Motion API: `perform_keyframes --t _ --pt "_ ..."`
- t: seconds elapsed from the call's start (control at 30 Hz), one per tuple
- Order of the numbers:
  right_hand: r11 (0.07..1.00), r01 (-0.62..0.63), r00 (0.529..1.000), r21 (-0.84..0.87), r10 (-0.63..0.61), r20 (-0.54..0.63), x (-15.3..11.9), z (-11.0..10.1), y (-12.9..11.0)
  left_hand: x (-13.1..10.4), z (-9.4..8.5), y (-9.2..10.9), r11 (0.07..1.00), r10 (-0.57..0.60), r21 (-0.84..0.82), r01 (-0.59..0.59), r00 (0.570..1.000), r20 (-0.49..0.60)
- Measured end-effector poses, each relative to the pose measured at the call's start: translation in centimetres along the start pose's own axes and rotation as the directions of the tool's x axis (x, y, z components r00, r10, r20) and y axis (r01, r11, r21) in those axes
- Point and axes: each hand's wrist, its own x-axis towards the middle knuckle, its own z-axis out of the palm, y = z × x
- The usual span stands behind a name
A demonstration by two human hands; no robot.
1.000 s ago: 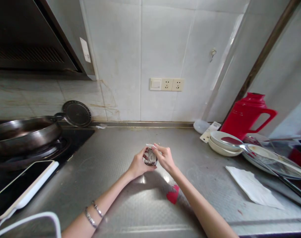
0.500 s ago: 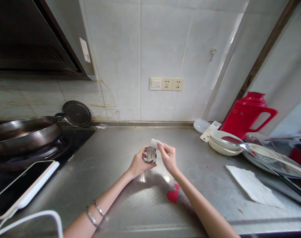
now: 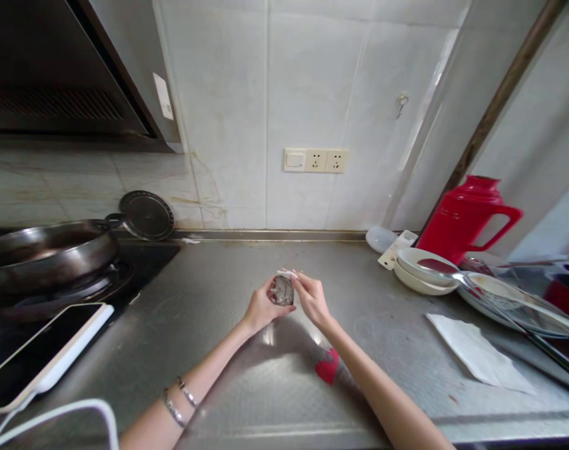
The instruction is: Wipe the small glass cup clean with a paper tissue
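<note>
My left hand [image 3: 262, 307] is wrapped round a small clear glass [image 3: 283, 291] that looks faceted, its near face turned toward me. Fingers curl along its left side, with the thumb beneath. At the glass's upper right edge, my right hand [image 3: 311, 295] pinches a white tissue [image 3: 286, 273]. Only a thin strip of the tissue shows, lying along the upper edge; the rest is hidden by fingers or the glass. Both hands are above the metal countertop [image 3: 218, 281].
A pan [image 3: 54, 253] stands on the stove at left, with a phone [image 3: 40, 356] and white cable in front. To the right are stacked bowls [image 3: 422, 284], a red thermos jug [image 3: 466, 219], plates with utensils and a flat white paper sheet [image 3: 476, 353].
My right hand has moved slightly left and closer to the glass. The tissue, raised at the upper right before, now lies along the glass's upper edge.
</note>
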Motion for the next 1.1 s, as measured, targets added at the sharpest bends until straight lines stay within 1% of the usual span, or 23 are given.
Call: perform_keyframes --t 0.1,0.17,0.23,0.3,0.37,0.43,0.47,0.5,0.53,0.63,0.7,0.77,0.87,0.93,1.0,1.1 --pt "0.990 0.136 0.991 -0.043 -0.135 0.021 -0.4 0.2 0.1 0.2 0.1 -0.1 0.997 0.000 -0.079 0.000 1.000 -0.003" --pt "0.971 0.236 0.971 -0.046 -0.234 0.053 -0.6 0.2 0.0 0.3 0.0 -0.1 0.993 0.015 -0.119 -0.015 1.000 -0.004" --pt "0.955 0.296 0.952 -0.025 -0.293 0.085 -0.7 0.0 -0.2 0.4 0.0 -0.1 0.991 0.026 -0.131 -0.027 1.000 -0.010" --pt "0.964 0.264 0.963 -0.006 -0.264 0.052 -0.7 -0.3 -0.6 0.3 -0.1 0.0 0.994 0.023 -0.110 -0.024 1.000 -0.008" --pt "0.988 0.155 0.986 -0.003 -0.155 -0.059 -0.5 -0.7 -1.0 0.2 0.0 0.1 0.998 0.015 -0.065 -0.016 1.000 -0.014" --pt "0.997 0.076 0.982 -0.019 -0.078 -0.172 -0.1 -0.9 -1.2 0.1 0.1 0.0 1.000 0.007 -0.010 -0.008 0.999 -0.042" --pt "0.996 0.076 0.978 -0.038 -0.082 -0.193 0.1 -0.9 -1.1 0.0 0.2 0.0 1.000 0.003 0.015 -0.002 0.998 -0.059" --pt "0.993 0.097 0.977 -0.064 -0.108 -0.186 0.2 -0.9 -1.0 0.0 0.3 -0.1 0.999 -0.001 0.036 0.003 0.998 -0.070" --pt "0.987 0.133 0.977 -0.091 -0.146 -0.153 0.3 -0.8 -0.9 0.0 0.3 -0.1 0.999 0.000 0.054 0.004 0.997 -0.074" --pt "0.957 0.250 0.968 -0.147 -0.248 0.030 0.3 -0.4 -0.3 -0.1 0.5 -0.3 0.992 0.017 0.123 -0.008 0.998 -0.067" --pt "0.927 0.328 0.941 -0.183 -0.305 0.143 0.2 -0.2 -0.1 -0.1 0.5 -0.3 0.983 0.018 0.184 -0.004 0.997 -0.074" --pt "0.878 0.419 0.903 -0.229 -0.376 0.209 0.0 -0.4 -0.1 -0.1 0.5 -0.2 0.975 0.019 0.223 -0.002 0.997 -0.072" --pt "0.786 0.551 0.832 -0.279 -0.491 0.258 -0.1 -0.7 -0.1 -0.1 0.5 0.2 0.976 0.066 0.210 -0.060 0.998 -0.024" --pt "0.738 0.612 0.789 -0.284 -0.552 0.268 -0.1 -0.7 -0.1 -0.1 0.4 0.5 0.978 0.085 0.191 -0.082 0.996 -0.006" --pt "0.712 0.646 0.763 -0.275 -0.592 0.260 -0.2 -0.5 0.0 0.0 0.3 0.6 0.981 0.066 0.182 -0.061 0.998 -0.022" --pt "0.709 0.664 0.748 -0.240 -0.621 0.236 -0.6 0.1 -0.2 0.1 0.0 0.2 0.986 0.015 0.165 -0.003 0.997 -0.070"
